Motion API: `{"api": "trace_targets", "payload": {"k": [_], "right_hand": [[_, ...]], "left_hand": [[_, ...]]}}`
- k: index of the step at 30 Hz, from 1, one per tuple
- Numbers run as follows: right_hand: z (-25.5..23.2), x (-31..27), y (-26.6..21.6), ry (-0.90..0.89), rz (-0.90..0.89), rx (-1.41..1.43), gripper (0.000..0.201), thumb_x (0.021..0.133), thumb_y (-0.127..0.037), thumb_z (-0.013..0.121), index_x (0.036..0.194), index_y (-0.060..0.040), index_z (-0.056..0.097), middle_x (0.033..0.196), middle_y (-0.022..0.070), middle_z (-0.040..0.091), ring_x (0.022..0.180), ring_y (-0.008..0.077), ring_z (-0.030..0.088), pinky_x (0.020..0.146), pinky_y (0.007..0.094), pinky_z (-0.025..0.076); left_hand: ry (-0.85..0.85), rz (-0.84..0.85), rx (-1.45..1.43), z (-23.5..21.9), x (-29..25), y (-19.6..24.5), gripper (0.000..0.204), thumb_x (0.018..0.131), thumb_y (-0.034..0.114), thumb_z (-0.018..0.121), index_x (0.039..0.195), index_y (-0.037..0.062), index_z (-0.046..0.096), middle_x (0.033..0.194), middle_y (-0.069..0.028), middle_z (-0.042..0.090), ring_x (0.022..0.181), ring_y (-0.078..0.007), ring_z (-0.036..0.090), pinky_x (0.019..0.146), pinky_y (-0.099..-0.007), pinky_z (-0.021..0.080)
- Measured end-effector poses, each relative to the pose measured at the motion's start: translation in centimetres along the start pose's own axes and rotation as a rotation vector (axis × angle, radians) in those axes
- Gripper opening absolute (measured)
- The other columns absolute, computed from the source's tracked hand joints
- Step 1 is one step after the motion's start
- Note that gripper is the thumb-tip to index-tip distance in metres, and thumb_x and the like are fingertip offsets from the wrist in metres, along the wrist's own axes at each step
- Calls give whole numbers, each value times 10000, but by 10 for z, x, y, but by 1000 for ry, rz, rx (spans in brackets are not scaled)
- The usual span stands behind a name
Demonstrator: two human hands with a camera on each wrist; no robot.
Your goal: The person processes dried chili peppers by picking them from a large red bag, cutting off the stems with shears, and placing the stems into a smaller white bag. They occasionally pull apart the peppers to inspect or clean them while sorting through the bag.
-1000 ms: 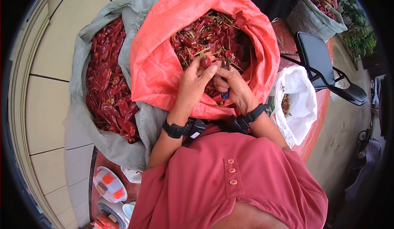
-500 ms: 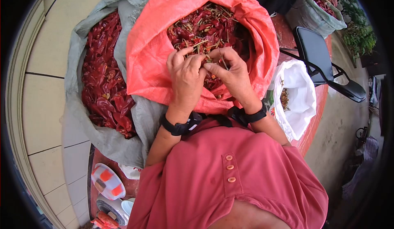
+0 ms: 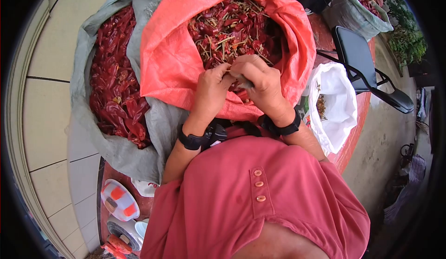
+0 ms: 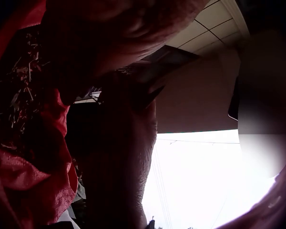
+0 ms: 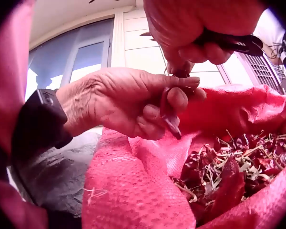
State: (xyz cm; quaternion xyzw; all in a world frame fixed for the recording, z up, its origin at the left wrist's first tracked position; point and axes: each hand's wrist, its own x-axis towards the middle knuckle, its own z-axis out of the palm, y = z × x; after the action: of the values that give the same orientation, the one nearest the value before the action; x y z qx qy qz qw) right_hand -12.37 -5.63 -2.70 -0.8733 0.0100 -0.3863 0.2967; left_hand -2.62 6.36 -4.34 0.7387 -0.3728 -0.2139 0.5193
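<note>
My left hand (image 3: 211, 89) pinches a dried red chili (image 5: 168, 114) between thumb and fingers, over the near rim of the coral woven sack (image 3: 162, 68). In the right wrist view the chili's pointed end hangs below the left fingers (image 5: 178, 99). My right hand (image 3: 260, 80) meets the left at the fingertips. Its curled fingers grip dark-handled scissors (image 5: 238, 44), whose slim blade tips stick out on the far side of the hand. Inside the sack lie red chilies and cut stems (image 3: 227, 31). The left wrist view is mostly dark, with a blade tip (image 4: 155, 97) showing.
A grey sack (image 3: 83, 87) full of red chilies stands at the left. To the right are a white bag (image 3: 341, 91) with stem scraps and a black folding chair (image 3: 355, 50). A plastic bowl (image 3: 121, 198) sits at lower left. Another filled sack (image 3: 360, 19) stands far right.
Both hands have come down from over the chilies to the sack's near rim. The right hand has turned over, its knuckles now up. The head view has shifted slightly.
</note>
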Motion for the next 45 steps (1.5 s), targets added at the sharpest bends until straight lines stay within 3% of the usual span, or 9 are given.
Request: {"api": "trace_targets", "payload": {"k": [6, 16, 23, 26, 30, 35, 37, 42, 45], "right_hand": [[-11, 1, -20, 40, 759, 954, 78, 919, -104, 627, 889, -49, 579, 738, -3, 560, 545, 34, 469, 475, 207, 392], [-1, -6, 5, 51, 1020, 1635, 61, 903, -106, 642, 914, -68, 597, 628, -10, 530, 492, 66, 456, 486, 217, 375], [2, -6, 3, 124, 160, 194, 18, 903, -44, 612, 896, -42, 597, 829, 10, 592, 561, 71, 493, 546, 219, 424], [-14, 2, -23, 204, 805, 843, 25, 896, -44, 618, 897, -41, 593, 796, 3, 585, 559, 72, 488, 542, 218, 419], [-22, -1, 18, 391, 906, 1240, 94, 917, -146, 621, 892, -57, 604, 635, -18, 534, 500, 51, 437, 456, 213, 350], [-97, 11, 19, 549, 755, 658, 111, 910, -157, 634, 927, -51, 607, 699, 7, 594, 502, 53, 468, 446, 200, 334], [-107, 2, 7, 685, 698, 396, 130, 903, -132, 644, 976, -30, 609, 792, 29, 634, 572, 50, 514, 479, 177, 342], [-154, -74, 47, 708, 540, -68, 95, 912, -18, 596, 1002, -26, 624, 936, -14, 623, 839, 64, 539, 780, 207, 423], [-176, -131, 86, 594, 745, -392, 115, 915, -71, 583, 1009, -78, 648, 946, 14, 644, 860, 106, 583, 765, 255, 455]], "left_hand": [[-36, 108, 44, 1, -5, 8, 183, 935, 116, 571, 1055, -14, 616, 753, -104, 628, 659, -144, 592, 606, -294, 474], [147, 370, 287, 7, -3, 1, 186, 916, 147, 601, 975, -29, 591, 759, -177, 598, 666, -315, 608, 589, -386, 464], [-2, 222, 490, 0, -4, 13, 188, 922, 169, 540, 890, -16, 533, 729, -240, 583, 718, -426, 595, 608, -494, 429], [-36, 206, 457, -3, -5, 33, 234, 922, 203, 552, 843, -15, 521, 715, -236, 572, 658, -416, 571, 582, -464, 428], [-183, 121, 316, -10, -10, 44, 248, 940, 234, 547, 875, -4, 571, 660, -186, 529, 594, -304, 560, 569, -388, 429], [-74, 11, 210, -21, -39, 47, 226, 960, 225, 537, 1032, 44, 651, 667, -75, 542, 593, -163, 542, 595, -304, 441], [202, 85, 274, -34, -51, 62, 144, 909, 166, 586, 1007, 82, 650, 807, -127, 620, 780, -279, 607, 718, -390, 461], [697, 223, 937, -110, -82, 61, 256, 870, 90, 618, 1123, 98, 659, 967, -68, 629, 902, -245, 537, 842, -374, 421], [825, 64, 999, -153, -98, 37, 279, 904, 117, 598, 1177, 68, 626, 1027, -112, 618, 966, -264, 545, 873, -372, 427]]}}
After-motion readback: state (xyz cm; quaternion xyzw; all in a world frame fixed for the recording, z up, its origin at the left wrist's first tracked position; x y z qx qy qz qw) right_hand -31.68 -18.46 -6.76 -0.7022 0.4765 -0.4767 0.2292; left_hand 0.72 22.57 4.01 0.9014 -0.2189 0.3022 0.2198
